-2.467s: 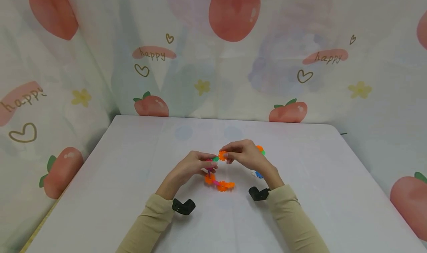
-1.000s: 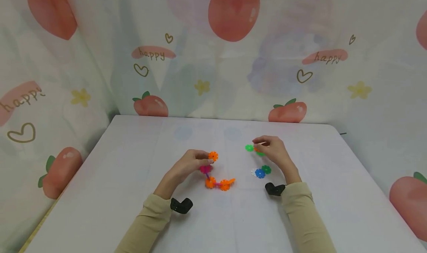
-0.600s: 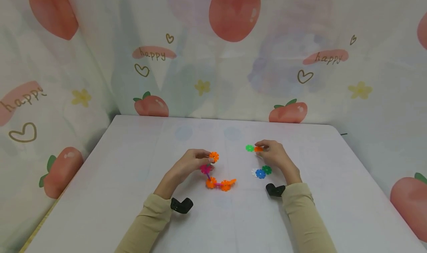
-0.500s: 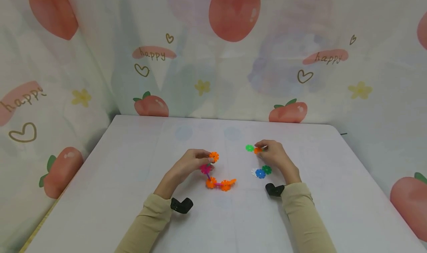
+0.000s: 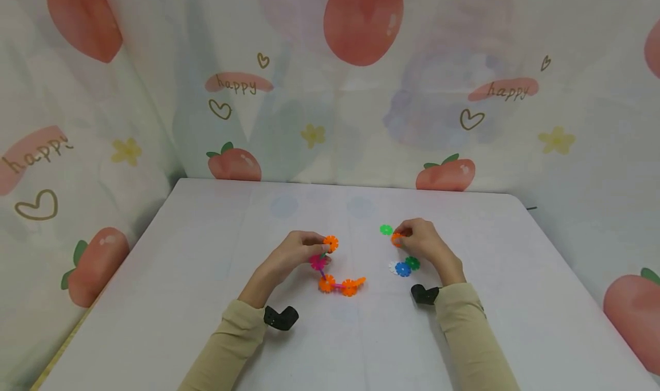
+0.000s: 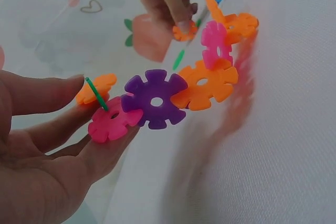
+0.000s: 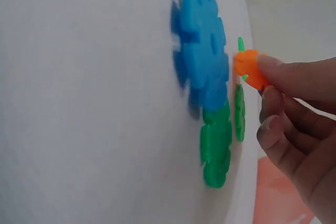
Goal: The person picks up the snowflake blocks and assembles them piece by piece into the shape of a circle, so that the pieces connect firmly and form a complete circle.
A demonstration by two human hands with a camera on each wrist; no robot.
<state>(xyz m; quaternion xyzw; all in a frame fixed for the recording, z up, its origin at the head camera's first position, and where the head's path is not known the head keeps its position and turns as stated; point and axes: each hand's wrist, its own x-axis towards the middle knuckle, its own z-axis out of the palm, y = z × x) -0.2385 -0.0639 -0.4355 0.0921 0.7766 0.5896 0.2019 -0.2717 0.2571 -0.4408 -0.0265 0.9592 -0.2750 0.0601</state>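
Observation:
A chain of snowflake discs [image 5: 335, 276] lies on the white table [image 5: 206, 299], orange, pink and purple [image 6: 156, 98]. My left hand [image 5: 301, 250] pinches its upper end, fingers around the pink disc [image 6: 110, 121] and the orange disc [image 5: 330, 243]. My right hand [image 5: 420, 239] pinches a single orange disc [image 5: 396, 239] [image 7: 249, 66] just above the table. A light green disc [image 5: 385, 229] lies left of that hand. A blue disc [image 5: 403, 269] [image 7: 202, 56], a dark green disc [image 5: 412, 262] [image 7: 215, 148] and a white one [image 5: 393, 266] sit close to the right wrist.
A fabric backdrop printed with peaches and "happy" [image 5: 330, 81] hangs behind and beside the table. The table's far edge [image 5: 340, 183] meets the cloth. Black wrist mounts [image 5: 281, 317] [image 5: 424, 294] rest by each sleeve.
My right hand left the chain, went right and picked up the single orange disc beside the green one, then drew it slightly nearer. My left hand stays on the chain.

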